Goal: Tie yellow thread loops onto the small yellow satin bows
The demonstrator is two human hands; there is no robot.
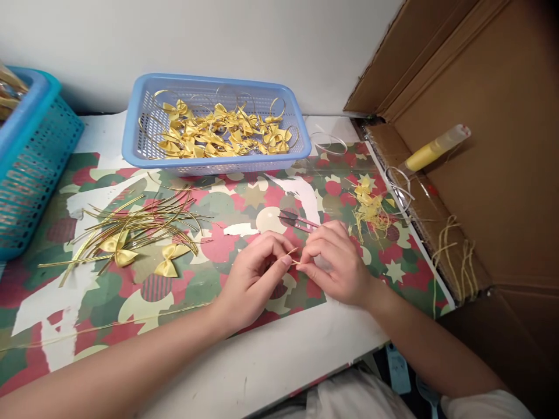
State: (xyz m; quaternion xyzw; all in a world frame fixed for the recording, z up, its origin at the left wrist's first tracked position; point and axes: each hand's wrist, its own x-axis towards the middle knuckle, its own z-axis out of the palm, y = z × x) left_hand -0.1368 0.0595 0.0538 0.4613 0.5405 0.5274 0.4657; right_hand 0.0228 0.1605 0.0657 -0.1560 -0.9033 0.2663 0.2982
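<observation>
My left hand (255, 282) and my right hand (336, 265) meet over the front of the table. Each pinches a thin yellow thread (294, 262) between thumb and fingers, and a short end sticks up by the left thumb. Just behind my right hand lie thread snips (297, 220), partly covered by its fingers. Two yellow satin bows (168, 260) rest to the left, one of them against a pile of gold cords (140, 224). Another yellow thread (144, 318) runs leftward from under my left forearm; whether it joins the pinched one is hidden.
At the back, a blue basket (216, 164) holds many bows with gold loops. A teal basket (39, 169) stands far left. Yellow thread scraps (370, 212) lie on the right. A yellow-filled tube (437, 148) leans by the cardboard wall (489, 151); strands (456, 256) hang over the cardboard edge.
</observation>
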